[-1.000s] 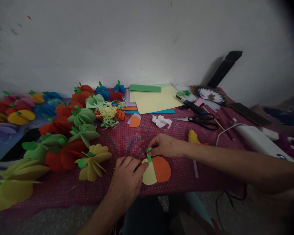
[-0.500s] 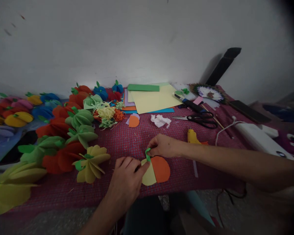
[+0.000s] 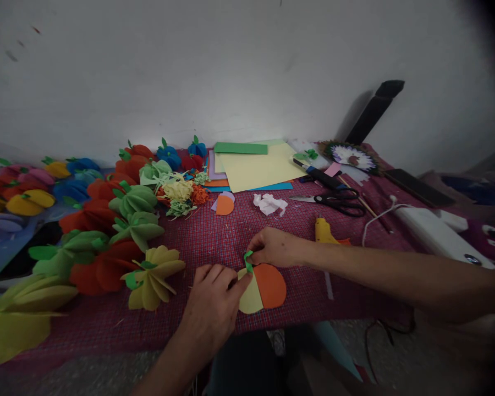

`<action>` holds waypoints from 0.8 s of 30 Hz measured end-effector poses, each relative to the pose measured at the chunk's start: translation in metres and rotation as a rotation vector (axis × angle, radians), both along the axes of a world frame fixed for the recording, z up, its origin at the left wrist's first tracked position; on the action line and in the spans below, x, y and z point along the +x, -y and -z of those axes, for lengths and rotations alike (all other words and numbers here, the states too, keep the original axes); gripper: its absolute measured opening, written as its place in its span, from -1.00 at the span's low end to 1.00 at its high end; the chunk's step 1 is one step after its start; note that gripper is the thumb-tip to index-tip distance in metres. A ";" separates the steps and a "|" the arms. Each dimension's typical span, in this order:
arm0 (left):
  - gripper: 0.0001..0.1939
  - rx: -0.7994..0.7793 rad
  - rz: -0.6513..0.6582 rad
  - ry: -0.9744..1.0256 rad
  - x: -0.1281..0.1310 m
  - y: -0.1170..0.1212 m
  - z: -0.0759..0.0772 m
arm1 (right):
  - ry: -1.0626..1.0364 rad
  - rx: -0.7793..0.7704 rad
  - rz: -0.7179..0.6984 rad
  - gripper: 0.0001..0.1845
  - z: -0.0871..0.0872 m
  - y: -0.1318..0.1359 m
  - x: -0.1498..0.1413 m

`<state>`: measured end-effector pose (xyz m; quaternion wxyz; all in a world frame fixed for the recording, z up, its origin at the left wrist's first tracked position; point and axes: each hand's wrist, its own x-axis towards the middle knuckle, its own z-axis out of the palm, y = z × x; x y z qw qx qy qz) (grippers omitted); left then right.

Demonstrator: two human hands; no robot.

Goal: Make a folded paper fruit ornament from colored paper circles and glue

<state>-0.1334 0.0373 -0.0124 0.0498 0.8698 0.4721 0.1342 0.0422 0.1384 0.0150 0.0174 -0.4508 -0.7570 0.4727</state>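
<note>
A round paper piece [image 3: 271, 287], half orange and half pale yellow, lies flat near the table's front edge. From its top stands a curled green paper strip [image 3: 248, 260]. My right hand [image 3: 270, 246] pinches the upper end of the strip between thumb and fingertips. My left hand [image 3: 215, 294] rests at the left of the round piece, its thumb pressed on the strip's lower end where it meets the paper; the other fingers are bent on the cloth. A yellow paper pumpkin [image 3: 152, 278] sits left of my left hand.
Many folded paper pumpkins, among them a red one [image 3: 111, 269], crowd the left side. Paper sheets [image 3: 256, 168] lie at the back. Scissors [image 3: 338, 202], a yellow glue gun [image 3: 325, 231], crumpled tissue [image 3: 270, 204] and a white device [image 3: 441, 236] are to the right, beside a wall.
Hardly anything differs: both hands keep the same hold on the green strip, and the view has shifted very slightly.
</note>
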 end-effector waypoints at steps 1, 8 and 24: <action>-0.56 -0.004 0.002 -0.004 0.000 0.000 0.000 | 0.001 0.001 0.001 -0.85 0.000 0.000 0.000; -0.56 -0.016 -0.006 -0.036 0.003 0.000 -0.003 | 0.019 -0.013 0.012 -0.87 -0.001 0.001 -0.001; -0.56 -0.032 -0.008 -0.078 0.005 0.000 -0.006 | 0.062 0.134 -0.030 -0.85 0.008 0.000 -0.003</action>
